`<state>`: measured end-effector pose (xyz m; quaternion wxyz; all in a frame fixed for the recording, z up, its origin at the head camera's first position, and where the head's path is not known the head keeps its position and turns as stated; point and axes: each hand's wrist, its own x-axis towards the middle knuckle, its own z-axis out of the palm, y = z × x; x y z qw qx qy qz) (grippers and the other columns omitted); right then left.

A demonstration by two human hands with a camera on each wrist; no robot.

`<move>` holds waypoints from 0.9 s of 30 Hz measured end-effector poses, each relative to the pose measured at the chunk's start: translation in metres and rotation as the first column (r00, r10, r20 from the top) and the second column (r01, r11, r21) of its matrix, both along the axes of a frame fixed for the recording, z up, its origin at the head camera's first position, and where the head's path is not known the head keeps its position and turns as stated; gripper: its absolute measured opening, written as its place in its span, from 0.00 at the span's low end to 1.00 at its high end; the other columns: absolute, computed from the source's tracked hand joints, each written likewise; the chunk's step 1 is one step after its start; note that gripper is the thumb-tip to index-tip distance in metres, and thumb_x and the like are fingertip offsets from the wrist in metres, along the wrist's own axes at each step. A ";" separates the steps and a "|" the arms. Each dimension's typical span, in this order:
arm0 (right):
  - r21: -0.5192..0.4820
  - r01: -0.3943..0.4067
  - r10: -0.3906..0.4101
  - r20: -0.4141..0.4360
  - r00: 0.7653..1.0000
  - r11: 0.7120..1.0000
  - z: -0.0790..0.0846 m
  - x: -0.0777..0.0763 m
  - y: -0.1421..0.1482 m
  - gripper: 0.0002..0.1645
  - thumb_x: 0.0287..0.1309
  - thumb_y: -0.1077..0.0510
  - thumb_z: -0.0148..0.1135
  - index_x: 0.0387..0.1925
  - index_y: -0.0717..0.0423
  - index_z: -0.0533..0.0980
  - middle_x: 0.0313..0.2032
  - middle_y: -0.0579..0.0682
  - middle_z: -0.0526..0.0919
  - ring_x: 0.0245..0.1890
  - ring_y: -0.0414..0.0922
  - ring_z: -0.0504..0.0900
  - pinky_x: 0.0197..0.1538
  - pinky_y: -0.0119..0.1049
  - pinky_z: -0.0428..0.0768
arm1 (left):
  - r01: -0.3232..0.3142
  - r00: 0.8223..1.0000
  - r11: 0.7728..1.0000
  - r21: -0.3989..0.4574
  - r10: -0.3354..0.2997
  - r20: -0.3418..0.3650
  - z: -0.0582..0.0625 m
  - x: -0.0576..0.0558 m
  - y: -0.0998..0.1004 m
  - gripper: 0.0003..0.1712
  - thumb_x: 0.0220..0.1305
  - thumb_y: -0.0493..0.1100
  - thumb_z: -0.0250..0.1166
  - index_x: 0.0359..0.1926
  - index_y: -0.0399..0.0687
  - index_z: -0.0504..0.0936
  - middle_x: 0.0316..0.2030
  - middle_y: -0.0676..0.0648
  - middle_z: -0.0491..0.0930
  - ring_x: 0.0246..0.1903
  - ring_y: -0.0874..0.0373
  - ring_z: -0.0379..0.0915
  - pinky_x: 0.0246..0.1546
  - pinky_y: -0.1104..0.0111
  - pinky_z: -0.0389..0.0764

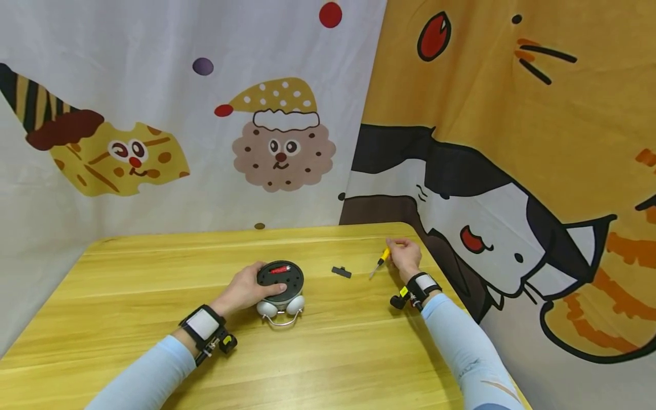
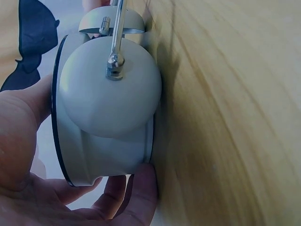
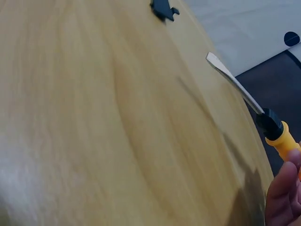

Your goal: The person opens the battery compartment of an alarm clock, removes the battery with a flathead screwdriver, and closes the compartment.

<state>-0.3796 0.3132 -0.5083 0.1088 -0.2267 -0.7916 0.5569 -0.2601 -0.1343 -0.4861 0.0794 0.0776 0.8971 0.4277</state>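
A white twin-bell alarm clock [image 1: 294,283] lies with its black back facing up on the table. A red battery [image 1: 279,269] shows in the slot of that back. My left hand [image 1: 246,291] grips the clock from its left, with the thumb across the back and fingers bent around the side; the left wrist view shows the near bell [image 2: 110,94] and metal handle. Off to the right, my right hand [image 1: 406,256] holds a flat-tipped screwdriver [image 3: 244,94] by its yellow handle, raised over the table. Between the hands lies a small black battery cover [image 1: 341,272].
The wooden table [image 1: 328,353] has its back edge close to a white curtain [image 1: 205,210] with cartoon prints. An orange cat-print curtain [image 1: 487,102] hangs along the right side, near my right hand.
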 end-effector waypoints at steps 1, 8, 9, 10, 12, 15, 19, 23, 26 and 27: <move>0.007 -0.005 0.005 0.001 1.000 1.000 -0.001 0.000 0.000 0.24 0.76 0.45 0.73 0.59 0.58 0.82 0.23 0.43 0.83 0.16 0.38 0.82 0.21 0.32 0.81 | 0.000 1.000 1.000 0.002 0.000 0.001 0.000 0.000 0.000 0.57 0.66 0.64 0.81 0.79 0.30 0.70 0.70 0.29 0.82 0.68 0.35 0.82 0.70 0.40 0.83; 0.057 -0.041 0.040 0.030 0.999 0.997 -0.005 -0.003 0.003 0.23 0.77 0.47 0.74 0.57 0.60 0.79 0.23 0.45 0.86 0.16 0.39 0.85 0.24 0.34 0.86 | -0.005 1.000 1.000 -0.003 0.005 0.008 0.001 0.000 0.000 0.57 0.66 0.65 0.81 0.80 0.31 0.70 0.70 0.29 0.82 0.68 0.35 0.82 0.70 0.40 0.83; 0.068 -0.045 0.043 0.035 0.998 0.997 -0.006 -0.004 0.004 0.23 0.76 0.47 0.74 0.57 0.60 0.79 0.22 0.46 0.86 0.17 0.39 0.85 0.24 0.35 0.87 | -0.006 1.000 1.000 -0.003 0.006 0.009 0.001 0.000 0.000 0.57 0.66 0.65 0.81 0.80 0.31 0.70 0.70 0.29 0.82 0.68 0.35 0.82 0.70 0.40 0.83; 0.082 -0.048 0.045 0.042 0.998 0.995 -0.006 -0.004 0.005 0.23 0.76 0.47 0.74 0.57 0.61 0.79 0.22 0.46 0.86 0.16 0.39 0.85 0.24 0.35 0.87 | -0.006 1.000 1.000 -0.005 0.006 0.009 0.001 0.000 0.000 0.57 0.66 0.65 0.81 0.80 0.31 0.70 0.70 0.29 0.82 0.68 0.35 0.82 0.70 0.40 0.83; 0.108 -0.057 0.051 0.057 0.997 0.993 -0.006 -0.006 0.006 0.22 0.76 0.48 0.74 0.56 0.61 0.80 0.22 0.46 0.86 0.16 0.39 0.85 0.24 0.36 0.88 | -0.007 1.000 1.000 -0.006 0.007 0.010 0.001 0.000 0.000 0.58 0.66 0.65 0.81 0.80 0.31 0.70 0.70 0.29 0.82 0.68 0.35 0.82 0.69 0.40 0.83; 0.157 -0.076 0.064 0.081 0.995 0.985 -0.006 -0.007 0.009 0.22 0.76 0.48 0.74 0.55 0.61 0.80 0.21 0.47 0.87 0.16 0.39 0.86 0.24 0.35 0.88 | -0.009 1.000 1.000 -0.007 0.009 0.011 0.001 0.000 0.001 0.58 0.66 0.65 0.81 0.80 0.32 0.69 0.71 0.29 0.81 0.68 0.35 0.82 0.69 0.40 0.83; 0.224 -0.112 0.089 0.111 0.990 0.968 -0.005 -0.010 0.010 0.21 0.75 0.48 0.75 0.52 0.62 0.80 0.22 0.49 0.89 0.16 0.39 0.87 0.24 0.35 0.88 | -0.012 1.000 1.000 -0.012 0.012 0.008 0.002 0.000 0.001 0.58 0.66 0.65 0.81 0.81 0.32 0.69 0.71 0.29 0.81 0.67 0.35 0.82 0.68 0.41 0.84; 0.284 -0.144 0.112 0.125 0.986 0.948 -0.002 -0.010 0.007 0.21 0.75 0.48 0.75 0.50 0.63 0.81 0.24 0.53 0.90 0.15 0.40 0.87 0.24 0.36 0.88 | -0.008 1.000 1.000 -0.010 0.008 0.006 0.002 0.000 0.001 0.58 0.66 0.65 0.81 0.80 0.32 0.69 0.71 0.29 0.81 0.67 0.36 0.82 0.68 0.41 0.84; 0.313 -0.142 0.109 0.120 0.987 0.939 -0.002 -0.009 0.005 0.21 0.75 0.47 0.75 0.48 0.62 0.81 0.24 0.54 0.91 0.14 0.39 0.86 0.24 0.36 0.87 | -0.004 1.000 1.000 -0.006 0.005 0.007 0.002 0.001 0.001 0.57 0.66 0.65 0.81 0.80 0.32 0.70 0.71 0.29 0.81 0.68 0.35 0.82 0.69 0.40 0.83; 0.319 -0.141 0.107 0.120 0.987 0.937 -0.002 -0.008 0.004 0.21 0.75 0.47 0.75 0.48 0.62 0.81 0.24 0.54 0.91 0.13 0.39 0.86 0.23 0.35 0.87 | -0.005 1.000 1.000 -0.004 0.005 0.009 0.001 0.001 0.001 0.57 0.66 0.65 0.81 0.80 0.32 0.70 0.71 0.29 0.81 0.68 0.35 0.82 0.69 0.40 0.83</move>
